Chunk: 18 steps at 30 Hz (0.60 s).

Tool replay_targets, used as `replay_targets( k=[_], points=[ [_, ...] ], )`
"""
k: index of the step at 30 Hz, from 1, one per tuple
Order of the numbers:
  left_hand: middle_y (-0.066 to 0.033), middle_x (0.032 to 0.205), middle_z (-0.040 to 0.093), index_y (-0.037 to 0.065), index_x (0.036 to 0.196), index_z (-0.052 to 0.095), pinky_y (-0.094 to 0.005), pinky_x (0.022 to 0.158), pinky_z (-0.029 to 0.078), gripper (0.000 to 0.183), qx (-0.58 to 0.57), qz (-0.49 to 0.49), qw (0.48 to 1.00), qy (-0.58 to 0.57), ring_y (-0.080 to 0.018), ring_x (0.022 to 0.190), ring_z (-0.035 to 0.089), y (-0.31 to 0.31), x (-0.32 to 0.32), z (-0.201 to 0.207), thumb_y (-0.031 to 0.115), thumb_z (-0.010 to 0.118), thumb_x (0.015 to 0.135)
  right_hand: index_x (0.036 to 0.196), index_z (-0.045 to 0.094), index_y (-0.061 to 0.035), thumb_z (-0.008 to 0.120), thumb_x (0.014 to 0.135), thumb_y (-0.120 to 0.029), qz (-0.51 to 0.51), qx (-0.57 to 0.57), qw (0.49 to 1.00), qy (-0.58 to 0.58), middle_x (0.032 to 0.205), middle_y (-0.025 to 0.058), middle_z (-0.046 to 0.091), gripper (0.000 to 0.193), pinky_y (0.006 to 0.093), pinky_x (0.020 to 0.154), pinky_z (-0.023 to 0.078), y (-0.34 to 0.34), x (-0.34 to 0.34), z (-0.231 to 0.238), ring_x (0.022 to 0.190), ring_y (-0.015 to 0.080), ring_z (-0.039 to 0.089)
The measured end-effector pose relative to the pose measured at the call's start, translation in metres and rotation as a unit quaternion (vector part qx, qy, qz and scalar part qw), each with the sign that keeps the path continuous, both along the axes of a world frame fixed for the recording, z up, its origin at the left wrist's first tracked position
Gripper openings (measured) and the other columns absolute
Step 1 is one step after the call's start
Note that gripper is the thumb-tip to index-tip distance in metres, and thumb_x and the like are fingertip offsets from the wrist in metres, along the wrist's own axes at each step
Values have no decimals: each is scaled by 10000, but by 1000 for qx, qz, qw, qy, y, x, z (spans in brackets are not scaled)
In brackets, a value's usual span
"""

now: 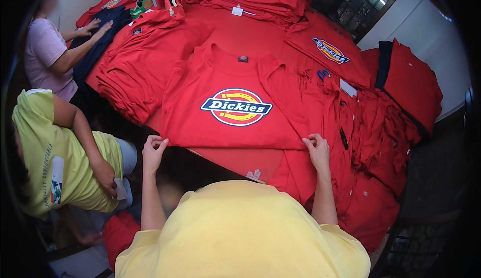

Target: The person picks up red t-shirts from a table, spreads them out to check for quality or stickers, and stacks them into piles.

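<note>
A red sleeveless shirt (190, 122) with an oval logo on its chest lies spread out on the table in front of me, its neckline pointing away. At its near left corner, my left hand (153, 153) pinches the edge between thumb and fingers. My right hand (317, 153) grips the near right corner the same way. The near edge runs fairly straight between both hands. A small dark label shows inside the collar. Under the shirt's near edge, more red cloth (240, 160) covers the table's front.
Red shirt piles (138, 62) stand left, at the back (255, 7) and right (376, 127). Blue-handled scissors (323, 74) and a dark slim tool (343, 139) lie right. At left, one person in pink (52, 45) touches dark cloth; another in yellow-green (75, 148) stands close.
</note>
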<state>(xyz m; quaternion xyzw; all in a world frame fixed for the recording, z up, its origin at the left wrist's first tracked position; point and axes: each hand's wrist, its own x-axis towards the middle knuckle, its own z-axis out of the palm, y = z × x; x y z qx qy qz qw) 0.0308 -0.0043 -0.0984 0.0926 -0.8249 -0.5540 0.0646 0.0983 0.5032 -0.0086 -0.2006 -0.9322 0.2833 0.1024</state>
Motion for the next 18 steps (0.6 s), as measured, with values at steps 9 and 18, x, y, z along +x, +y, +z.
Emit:
replay_targets(
  k=[9, 18],
  points=[
    [64, 722, 531, 40, 784, 619, -200, 617, 367, 113, 145, -50, 983, 103, -29, 675, 459, -19, -42, 91, 107, 660, 867, 798, 581, -37, 618, 854, -105, 155, -122, 951, 238, 743, 7, 540, 96, 258, 692, 419, 16, -60, 82, 713, 99, 499],
    [10, 862, 575, 131, 879, 505, -320, 834, 474, 84, 439, -85, 841, 303, -108, 858, 585, -63, 8, 225, 118, 578, 919, 1025, 512, -38, 508, 964, -84, 241, -486, 712, 446, 891, 34, 583, 77, 237, 773, 479, 26, -3, 199, 805, 98, 574]
  ],
)
